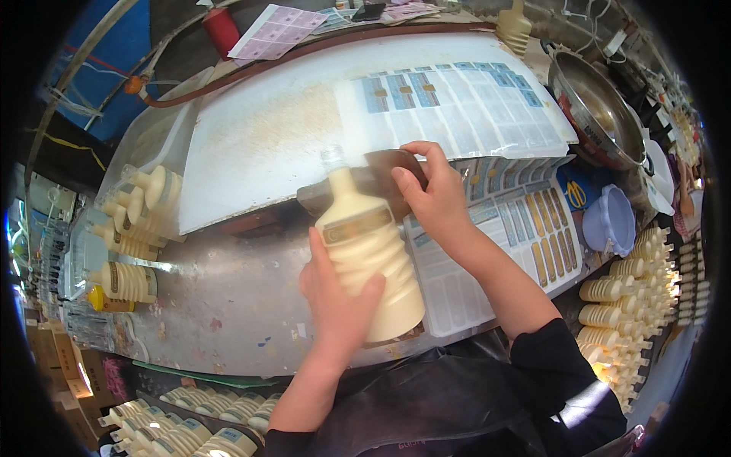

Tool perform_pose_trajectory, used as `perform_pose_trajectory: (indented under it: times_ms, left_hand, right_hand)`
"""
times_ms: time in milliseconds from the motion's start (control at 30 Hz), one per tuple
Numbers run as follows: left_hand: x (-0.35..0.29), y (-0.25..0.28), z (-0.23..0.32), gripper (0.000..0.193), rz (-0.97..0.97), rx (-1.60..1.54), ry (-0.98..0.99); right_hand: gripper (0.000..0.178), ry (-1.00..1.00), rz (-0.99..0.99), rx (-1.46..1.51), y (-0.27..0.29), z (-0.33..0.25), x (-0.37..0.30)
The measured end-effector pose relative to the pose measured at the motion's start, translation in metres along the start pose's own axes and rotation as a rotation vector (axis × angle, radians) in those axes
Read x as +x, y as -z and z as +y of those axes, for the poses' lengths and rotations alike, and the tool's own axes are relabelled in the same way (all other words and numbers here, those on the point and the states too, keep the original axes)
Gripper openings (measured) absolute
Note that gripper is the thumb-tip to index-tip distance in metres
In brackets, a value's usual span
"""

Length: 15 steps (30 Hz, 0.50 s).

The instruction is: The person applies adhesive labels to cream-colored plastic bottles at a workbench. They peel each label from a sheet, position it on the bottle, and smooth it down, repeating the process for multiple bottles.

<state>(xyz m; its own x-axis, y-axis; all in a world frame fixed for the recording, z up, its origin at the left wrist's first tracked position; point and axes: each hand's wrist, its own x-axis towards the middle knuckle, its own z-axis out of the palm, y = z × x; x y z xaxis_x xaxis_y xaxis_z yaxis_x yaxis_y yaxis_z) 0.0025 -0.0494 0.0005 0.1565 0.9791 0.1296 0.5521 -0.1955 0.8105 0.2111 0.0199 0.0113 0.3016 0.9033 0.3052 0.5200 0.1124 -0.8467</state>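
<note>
A cream-coloured bottle with a ribbed body and a narrow neck leans over the metal worktop in front of me. My left hand is wrapped round its lower left side, thumb across the ribs. Near its shoulder the bottle bears a gold-brown label. To the right of the neck, my right hand pinches a dark brown flat piece with a curved edge; its exact kind is unclear. Another dark brown shape shows behind the bottle, partly hidden by it.
Sticker sheets lie right of the bottle, and more cover the white board. Finished-looking cream bottles stand at left; several rows fill the right. A metal pan and a lilac bucket border the worktop.
</note>
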Motion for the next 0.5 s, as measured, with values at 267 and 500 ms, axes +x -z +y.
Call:
perform_pose_trajectory:
  times_ms: [267,500]
  left_hand:
    - [0.003,-0.002,0.005,0.087,-0.038,-0.538,0.161]
    - [0.008,-0.003,0.008,0.08,0.094,-0.235,-0.126]
  right_hand:
    - [0.033,-0.025,-0.099,-0.034,-0.006,-0.068,-0.005]
    - [0.022,0.412,-0.085,-0.507,-0.051,-0.099,-0.011]
